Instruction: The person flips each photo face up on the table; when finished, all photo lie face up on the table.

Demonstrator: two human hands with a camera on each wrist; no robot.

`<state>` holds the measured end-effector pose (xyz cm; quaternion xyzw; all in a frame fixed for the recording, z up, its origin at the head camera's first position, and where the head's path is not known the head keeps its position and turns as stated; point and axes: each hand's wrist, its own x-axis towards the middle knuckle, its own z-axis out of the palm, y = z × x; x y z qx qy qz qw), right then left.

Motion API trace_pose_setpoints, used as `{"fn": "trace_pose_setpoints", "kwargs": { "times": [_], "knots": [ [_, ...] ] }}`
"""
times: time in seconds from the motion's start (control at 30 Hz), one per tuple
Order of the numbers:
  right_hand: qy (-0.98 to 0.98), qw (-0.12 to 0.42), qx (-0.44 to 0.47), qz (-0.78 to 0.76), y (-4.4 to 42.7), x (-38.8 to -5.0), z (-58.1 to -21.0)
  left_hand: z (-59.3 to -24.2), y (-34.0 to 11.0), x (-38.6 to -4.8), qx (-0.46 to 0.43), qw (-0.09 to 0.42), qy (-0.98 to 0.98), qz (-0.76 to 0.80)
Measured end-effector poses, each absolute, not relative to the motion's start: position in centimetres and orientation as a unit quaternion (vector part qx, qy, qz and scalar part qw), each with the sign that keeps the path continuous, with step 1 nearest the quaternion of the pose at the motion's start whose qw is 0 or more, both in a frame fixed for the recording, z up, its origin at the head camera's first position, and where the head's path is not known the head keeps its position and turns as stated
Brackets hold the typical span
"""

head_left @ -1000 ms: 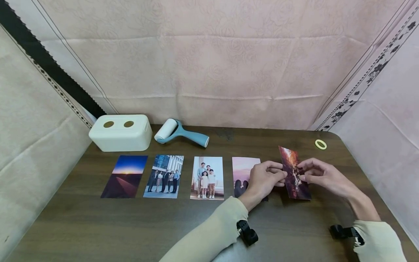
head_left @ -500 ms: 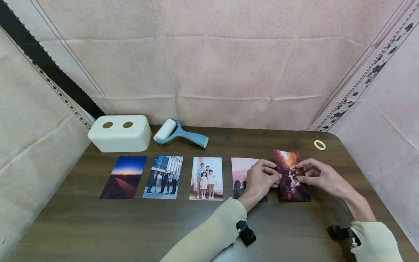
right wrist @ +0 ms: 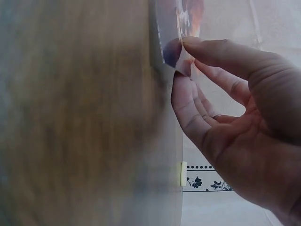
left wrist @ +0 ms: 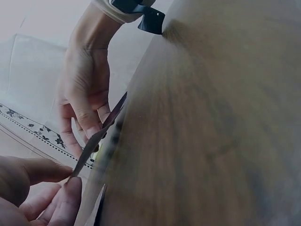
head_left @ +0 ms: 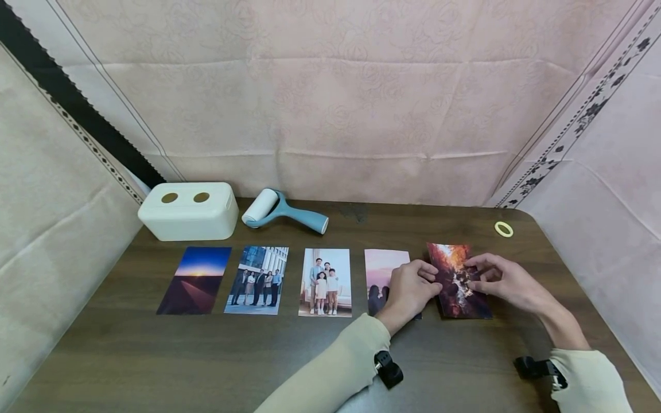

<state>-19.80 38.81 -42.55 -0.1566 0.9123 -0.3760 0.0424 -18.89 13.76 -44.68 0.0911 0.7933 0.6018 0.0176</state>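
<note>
A dark red and orange photo print (head_left: 457, 287) is at the right end of a row of photos, tilted slightly off the table. My left hand (head_left: 410, 288) pinches its left edge between thumb and finger, as the left wrist view shows. On the opposite side my right hand (head_left: 508, 281) pinches the print's edge; the right wrist view shows the photo (right wrist: 170, 30) bent a little there. Beneath my left wrist, a pink-sky photo (head_left: 384, 265) with a pair of dark shoes is partly covered.
Left of these lie a family photo (head_left: 325, 281), a group photo in front of buildings (head_left: 256, 281) and a sunset photo (head_left: 195, 281). Behind them stand a white box with two holes (head_left: 188, 218) and a blue-handled lint roller (head_left: 299, 217). A pale yellow ring (head_left: 504, 229) lies back right.
The red-orange print has turned from steeply tilted to flatter, its top edge coming down and to the left. Both hands keep pinching it and have shifted slightly left.
</note>
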Motion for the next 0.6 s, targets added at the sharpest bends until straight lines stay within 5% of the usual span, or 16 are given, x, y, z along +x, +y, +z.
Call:
{"fn": "trace_pose_setpoints", "kwargs": {
  "times": [0.6],
  "knots": [
    [0.918,0.04,-0.167,-0.357,38.36,-19.75,-42.94,-44.66,13.46,-19.13,0.138,0.003,0.841,0.523]
  ]
}}
